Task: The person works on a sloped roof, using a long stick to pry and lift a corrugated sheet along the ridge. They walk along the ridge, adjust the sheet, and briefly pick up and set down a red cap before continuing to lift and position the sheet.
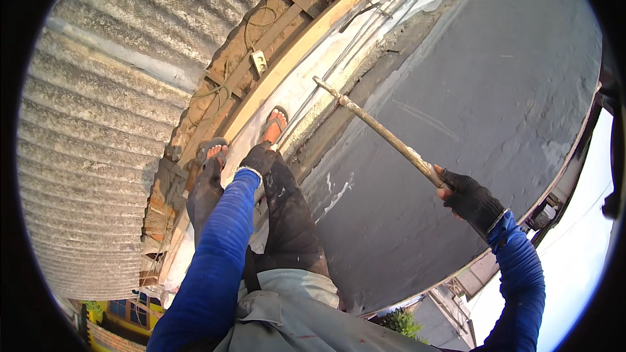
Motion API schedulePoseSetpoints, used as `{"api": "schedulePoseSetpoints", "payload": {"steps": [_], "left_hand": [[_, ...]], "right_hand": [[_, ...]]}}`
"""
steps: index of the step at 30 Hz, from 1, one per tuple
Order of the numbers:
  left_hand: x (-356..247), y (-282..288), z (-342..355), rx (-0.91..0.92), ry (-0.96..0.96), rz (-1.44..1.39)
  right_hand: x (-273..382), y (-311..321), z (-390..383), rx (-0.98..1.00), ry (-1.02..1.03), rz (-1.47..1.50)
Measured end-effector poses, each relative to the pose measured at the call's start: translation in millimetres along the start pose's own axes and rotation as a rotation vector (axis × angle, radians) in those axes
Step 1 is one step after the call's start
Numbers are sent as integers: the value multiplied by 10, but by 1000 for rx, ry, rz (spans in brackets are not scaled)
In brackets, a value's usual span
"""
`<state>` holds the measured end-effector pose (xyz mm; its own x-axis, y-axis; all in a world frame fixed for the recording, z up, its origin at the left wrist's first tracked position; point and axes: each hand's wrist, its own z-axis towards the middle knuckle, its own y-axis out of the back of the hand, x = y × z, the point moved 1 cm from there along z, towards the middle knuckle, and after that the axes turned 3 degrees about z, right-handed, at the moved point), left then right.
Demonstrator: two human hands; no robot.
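Note:
A long, rough wooden stick [385, 133] slants from my right hand [471, 201] toward the ledge, over the smooth grey plastered surface [495, 104]. That hand wears a black fingerless glove and is closed around the stick's lower end. A knot or joint marks the stick near its far tip. My left hand [259, 158], also in a dark glove, is down beside my knee. Its fingers are mostly hidden, and whether they hold anything is unclear. Both forearms are in blue sleeves.
My sandalled feet stand on a narrow pale ledge [313, 101]. Along it run a wooden board [297, 52] and thin metal rods [365, 36]. A white power strip [259, 62] with cable lies by the timber frame. Corrugated roofing [111, 137] spreads out at left.

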<state>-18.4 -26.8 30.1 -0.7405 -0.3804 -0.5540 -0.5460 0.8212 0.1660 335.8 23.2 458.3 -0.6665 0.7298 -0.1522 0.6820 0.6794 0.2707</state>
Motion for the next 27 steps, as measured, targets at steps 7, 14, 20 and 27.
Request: {"api": "schedulePoseSetpoints", "payload": {"steps": [7, 14, 20, 27], "left_hand": [[24, -18, -38, 12, 46, -67], [160, -133, 14, -39, 51, -152], [244, -154, 109, -85, 54, -182], [102, -27, 41, -174, 96, -69]], "right_hand": [[-190, -91, 43, -55, 93, -69], [-264, -484, 27, 6, 75, 2], [-226, -637, -50, 178, -33, 300], [-131, -758, -35, 292, -57, 775]]}}
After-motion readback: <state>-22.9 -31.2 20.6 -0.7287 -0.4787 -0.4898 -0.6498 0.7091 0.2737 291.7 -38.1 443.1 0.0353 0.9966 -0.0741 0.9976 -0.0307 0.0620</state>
